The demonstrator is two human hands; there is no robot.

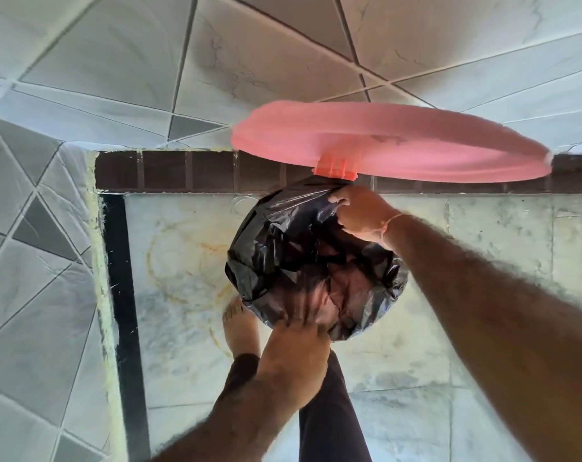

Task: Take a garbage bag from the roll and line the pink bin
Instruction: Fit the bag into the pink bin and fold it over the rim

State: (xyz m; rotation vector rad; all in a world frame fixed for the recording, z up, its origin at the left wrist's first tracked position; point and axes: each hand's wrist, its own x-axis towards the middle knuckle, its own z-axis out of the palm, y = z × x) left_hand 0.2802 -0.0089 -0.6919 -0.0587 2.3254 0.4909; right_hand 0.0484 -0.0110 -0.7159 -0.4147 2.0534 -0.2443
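I look straight down into the pink bin, whose body is almost wholly covered by a black garbage bag (303,258) spread over its mouth. The bin's pink lid (399,145) stands open at the far side, held by its hinge (334,170). My right hand (358,216) grips the bag's edge at the far rim, just under the hinge. My left hand (296,358) pinches the bag's edge at the near rim. Pink shows faintly through the thin plastic inside. The roll is not in view.
The bin stands on a pale marble floor (182,261) in a corner, close to a brown skirting strip (169,171) and grey tiled walls (116,61). My bare foot (241,325) and dark trouser leg (329,411) are right beside the bin's near side.
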